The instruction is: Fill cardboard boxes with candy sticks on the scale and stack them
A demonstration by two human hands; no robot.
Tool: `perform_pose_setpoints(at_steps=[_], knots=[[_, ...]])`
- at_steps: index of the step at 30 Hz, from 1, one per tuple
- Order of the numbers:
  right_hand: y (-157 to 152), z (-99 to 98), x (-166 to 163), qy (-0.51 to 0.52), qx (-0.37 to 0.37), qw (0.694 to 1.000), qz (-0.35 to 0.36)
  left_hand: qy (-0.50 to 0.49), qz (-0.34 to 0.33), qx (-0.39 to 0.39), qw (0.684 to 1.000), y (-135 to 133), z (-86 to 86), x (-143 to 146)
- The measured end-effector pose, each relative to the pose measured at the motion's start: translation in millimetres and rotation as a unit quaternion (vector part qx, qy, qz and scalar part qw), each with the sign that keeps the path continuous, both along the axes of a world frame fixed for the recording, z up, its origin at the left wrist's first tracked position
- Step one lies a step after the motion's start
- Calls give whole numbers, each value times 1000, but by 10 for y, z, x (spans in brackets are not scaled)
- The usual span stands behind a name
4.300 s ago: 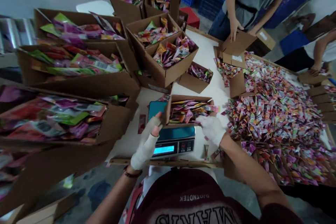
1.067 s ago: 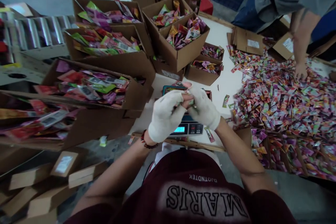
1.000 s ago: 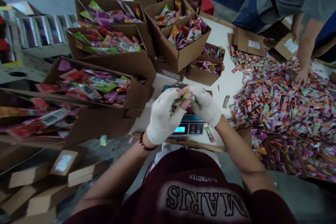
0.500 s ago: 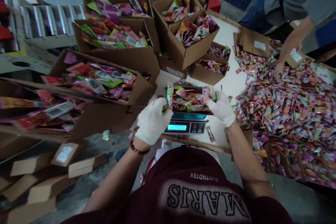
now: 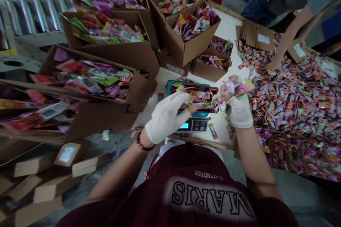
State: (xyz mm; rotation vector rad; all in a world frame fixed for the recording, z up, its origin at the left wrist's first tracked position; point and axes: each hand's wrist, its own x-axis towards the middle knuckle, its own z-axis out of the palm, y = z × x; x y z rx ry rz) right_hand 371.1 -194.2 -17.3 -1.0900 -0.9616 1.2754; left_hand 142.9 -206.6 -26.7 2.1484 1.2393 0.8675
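The right hand (image 5: 237, 108), in a white glove, is clamped on a bunch of packets (image 5: 246, 87), more than one, though blur keeps the exact count unclear. The left hand (image 5: 169, 115), gloved too, has its thumb and fingers apart above the left part of one open box (image 5: 210, 112). That box, full of packets, lies between the two hands on one scale (image 5: 200, 125), whose single lit display is partly covered by the left hand.

Beyond the right hand and slightly to its left stand two small filled boxes (image 5: 209, 72); beyond the left hand, two taller filled boxes (image 5: 199, 49). Four wide filled boxes (image 5: 144, 88) stand to the left hand's left. One loose packet (image 5: 213, 131) lies nearer the body than the right hand. To the right hand's right spreads one large heap (image 5: 290, 113) of packets, with one co-worker's hand (image 5: 271, 65) on it.
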Motion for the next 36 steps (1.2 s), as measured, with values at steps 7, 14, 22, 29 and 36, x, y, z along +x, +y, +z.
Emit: perform_pose_setpoints(at_steps=[7, 14, 22, 29, 36], knots=[[68, -113, 339, -183, 29, 982, 36, -6, 101, -52, 994, -18, -131, -369], [326, -281, -197, -623, 33, 754, 207, -14, 117, -37, 992, -64, -186, -383], [461, -558, -407, -670, -23, 695, 259, -10, 122, -31, 992, -88, -233, -372], [166, -194, 99, -242, 77, 965, 67, -5, 151, -52, 987, -56, -381, -328], [-386, -227, 1166, -408, -36, 909, -71, -39, 190, -111, 975, -49, -538, -306]])
